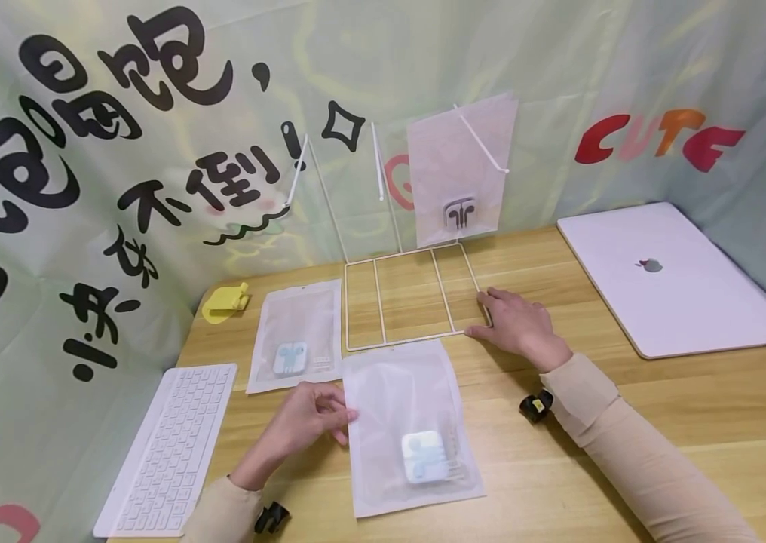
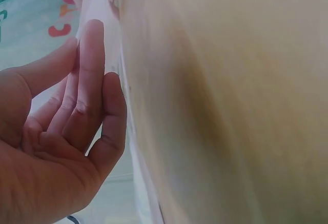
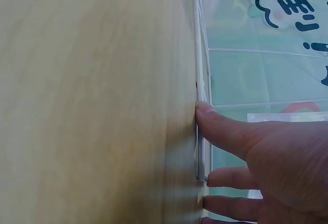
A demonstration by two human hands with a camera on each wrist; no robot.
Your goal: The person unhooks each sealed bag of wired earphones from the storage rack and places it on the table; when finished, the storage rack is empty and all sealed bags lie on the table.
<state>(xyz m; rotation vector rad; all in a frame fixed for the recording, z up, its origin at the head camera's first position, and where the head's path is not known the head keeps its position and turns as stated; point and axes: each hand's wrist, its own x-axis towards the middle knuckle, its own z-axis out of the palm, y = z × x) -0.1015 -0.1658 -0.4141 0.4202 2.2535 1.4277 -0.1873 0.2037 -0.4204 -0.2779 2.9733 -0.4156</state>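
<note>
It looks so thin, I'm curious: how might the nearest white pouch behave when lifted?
The pouch probably bends easily, since it looks thin and lies flat. Its sheen suggests it might slide readily on the table. The white square low on it could be printed or inside; if inside, that end may sag.

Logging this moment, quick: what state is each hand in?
Left hand: closed, pinching the left edge of the front earphone pouch.
Right hand: open, touching the near right corner of the white wire rack.
</note>
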